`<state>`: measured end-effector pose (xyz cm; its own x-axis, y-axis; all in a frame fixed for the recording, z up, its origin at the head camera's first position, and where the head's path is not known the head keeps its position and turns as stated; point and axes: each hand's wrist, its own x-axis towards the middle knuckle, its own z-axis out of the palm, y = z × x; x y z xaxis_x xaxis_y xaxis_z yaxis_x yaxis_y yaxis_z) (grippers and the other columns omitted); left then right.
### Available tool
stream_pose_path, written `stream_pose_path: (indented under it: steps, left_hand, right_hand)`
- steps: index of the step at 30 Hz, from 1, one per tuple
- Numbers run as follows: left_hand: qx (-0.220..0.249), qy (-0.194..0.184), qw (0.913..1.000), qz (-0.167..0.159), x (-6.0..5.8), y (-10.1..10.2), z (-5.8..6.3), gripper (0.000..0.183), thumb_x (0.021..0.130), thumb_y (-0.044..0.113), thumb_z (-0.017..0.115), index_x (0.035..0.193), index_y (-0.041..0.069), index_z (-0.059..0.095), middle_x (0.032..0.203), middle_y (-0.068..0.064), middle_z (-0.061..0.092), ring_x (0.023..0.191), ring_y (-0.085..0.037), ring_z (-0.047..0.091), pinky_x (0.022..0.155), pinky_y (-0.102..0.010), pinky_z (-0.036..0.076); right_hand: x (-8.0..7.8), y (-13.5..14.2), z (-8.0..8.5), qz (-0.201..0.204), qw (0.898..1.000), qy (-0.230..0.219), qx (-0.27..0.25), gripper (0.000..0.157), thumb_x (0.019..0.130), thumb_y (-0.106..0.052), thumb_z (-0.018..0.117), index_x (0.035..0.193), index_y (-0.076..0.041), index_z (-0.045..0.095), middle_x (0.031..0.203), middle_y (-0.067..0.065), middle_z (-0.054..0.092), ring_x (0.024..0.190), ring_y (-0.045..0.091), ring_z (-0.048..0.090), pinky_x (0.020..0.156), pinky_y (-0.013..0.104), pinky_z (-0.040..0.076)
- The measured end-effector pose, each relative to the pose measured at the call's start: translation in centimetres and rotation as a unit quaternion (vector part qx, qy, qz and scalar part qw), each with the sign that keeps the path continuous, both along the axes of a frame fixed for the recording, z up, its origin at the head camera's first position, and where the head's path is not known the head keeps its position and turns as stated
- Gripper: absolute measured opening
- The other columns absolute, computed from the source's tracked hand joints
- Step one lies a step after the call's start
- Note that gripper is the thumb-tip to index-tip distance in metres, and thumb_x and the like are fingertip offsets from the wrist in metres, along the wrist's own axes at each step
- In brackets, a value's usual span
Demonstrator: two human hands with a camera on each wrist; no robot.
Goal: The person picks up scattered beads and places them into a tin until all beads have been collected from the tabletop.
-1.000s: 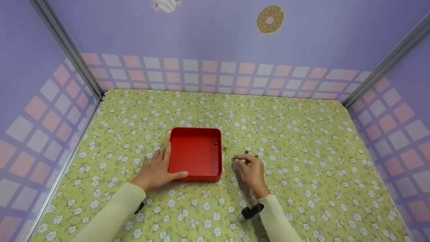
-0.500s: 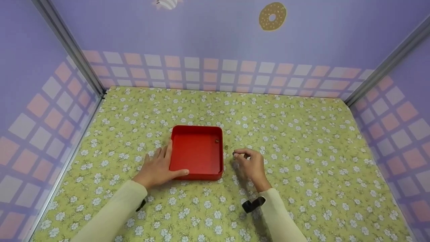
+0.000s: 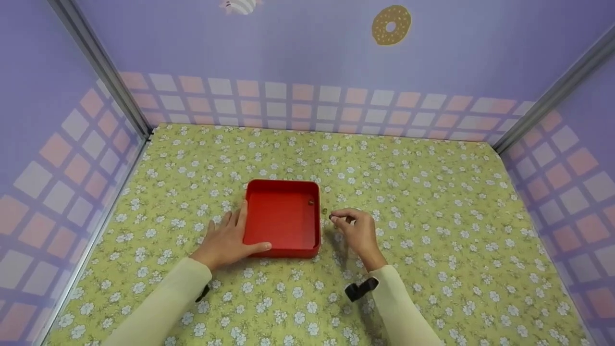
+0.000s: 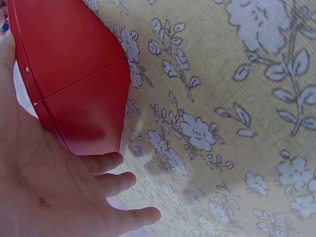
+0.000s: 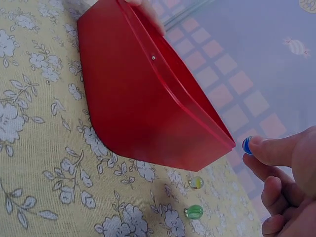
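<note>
My right hand (image 3: 358,233) pinches a blue glass marble (image 5: 247,145) between thumb and index finger, beside the right wall of a red square box (image 3: 281,218). In the right wrist view the marble is close to the rim corner. My left hand (image 3: 226,242) rests against the box's left side, fingers straight, thumb across the front rim. Inside the box, by its right wall, is a small brownish marble (image 3: 311,202). Outside on the cloth lie a clear marble with yellow (image 5: 196,182) and a green marble (image 5: 193,212).
A yellow-green flowered cloth (image 3: 432,202) covers the table. Behind it stands a purple wall (image 3: 307,43) with pink and white squares, and side walls rise at left and right with grey metal posts (image 3: 96,62) in the corners.
My right hand has lifted the blue marble and moved it left and farther away, nearer the box's right wall. My left hand stays against the box. Marbles seen right of my hand are now hidden.
</note>
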<state>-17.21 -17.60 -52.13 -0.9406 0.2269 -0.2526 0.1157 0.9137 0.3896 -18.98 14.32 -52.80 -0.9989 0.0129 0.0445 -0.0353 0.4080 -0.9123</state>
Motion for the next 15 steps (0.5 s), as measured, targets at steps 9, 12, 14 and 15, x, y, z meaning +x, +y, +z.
stream_pose_path:
  steps: [9, 12, 14, 15]
  left_hand:
    - [0.003, 0.0, 1.0, 0.004, -0.2, 0.1, 0.0, 0.123, 0.074, 0.083, 0.051, 0.156, 0.017, -0.012, 0.163, -0.014, 0.012, 0.148, -0.043, 0.015, 0.111, -0.073, 0.005]
    - [0.001, 0.0, 1.0, 0.006, 0.0, 0.1, 0.0, 0.123, 0.074, 0.084, 0.051, 0.156, 0.016, -0.011, 0.163, -0.014, 0.011, 0.148, -0.043, 0.015, 0.11, -0.074, 0.005]
    - [-0.001, -0.001, 1.0, 0.006, 0.0, 0.1, 0.0, 0.123, 0.074, 0.084, 0.051, 0.156, 0.017, -0.011, 0.163, -0.014, 0.01, 0.148, -0.043, 0.015, 0.11, -0.074, 0.005]
    - [-0.001, 0.0, 1.0, 0.006, 0.0, 0.1, 0.0, 0.123, 0.074, 0.083, 0.051, 0.156, 0.017, -0.011, 0.163, -0.014, 0.009, 0.148, -0.043, 0.015, 0.11, -0.074, 0.005]
  right_hand:
    - [-0.4, -0.9, 0.4, 0.002, 1.0, 0.025, 0.006, 0.009, 0.087, -0.016, 0.072, 0.094, -0.014, 0.078, 0.093, 0.002, 0.074, 0.069, 0.014, 0.056, 0.056, 0.022, 0.041]
    - [-0.5, -1.3, 0.4, 0.001, 1.0, 0.021, 0.016, 0.009, 0.087, -0.017, 0.072, 0.094, -0.015, 0.078, 0.094, 0.001, 0.074, 0.069, 0.012, 0.055, 0.056, 0.022, 0.041]
    - [-0.6, -1.5, 0.4, 0.002, 1.0, 0.015, 0.016, 0.01, 0.087, -0.017, 0.072, 0.094, -0.015, 0.078, 0.094, 0.001, 0.074, 0.068, 0.012, 0.055, 0.055, 0.023, 0.041]
    - [-0.7, -1.6, 0.5, 0.004, 1.0, 0.011, 0.014, 0.01, 0.088, -0.018, 0.072, 0.095, -0.015, 0.078, 0.095, 0.001, 0.074, 0.068, 0.013, 0.054, 0.053, 0.023, 0.041]
